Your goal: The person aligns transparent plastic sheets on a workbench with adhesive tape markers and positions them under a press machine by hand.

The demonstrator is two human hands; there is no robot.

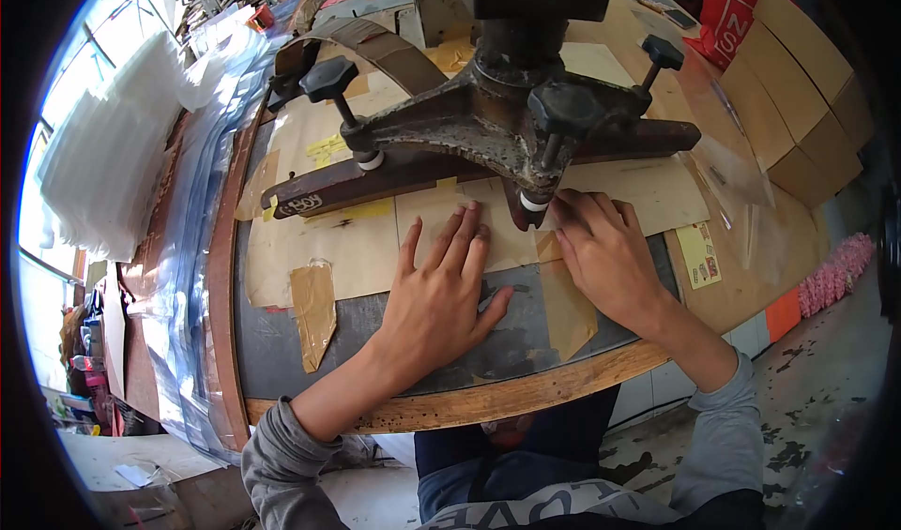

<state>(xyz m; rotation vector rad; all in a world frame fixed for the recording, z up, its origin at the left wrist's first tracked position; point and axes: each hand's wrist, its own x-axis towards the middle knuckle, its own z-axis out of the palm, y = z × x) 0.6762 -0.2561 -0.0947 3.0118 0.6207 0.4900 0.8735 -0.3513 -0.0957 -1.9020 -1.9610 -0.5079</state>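
My left hand (pixel 444 281) lies on the pale board (pixel 352 255) with its fingers spread and nothing held. To its right, my right hand (pixel 601 249) rests near the board's front edge, beside the white-ringed tip of the dark metal press (pixel 469 122). Its fingertips are partly hidden, so whether they pinch anything is unclear. A long dark bar (pixel 361 180) lies across the board beneath the press arms. Brown tape (pixel 313 314) sticks to the board's front left, and another tape strip (pixel 568 310) runs below my right hand onto the grey surface (pixel 441 342).
Clear plastic sheets (pixel 192 277) lie along the left side, by a white stack (pixel 113 145). Cardboard boxes (pixel 798 89) and a red bag (pixel 730 14) are at the back right. A yellow label (pixel 697 254) lies right of the board. The wooden table edge (pixel 469 408) is nearest my body.
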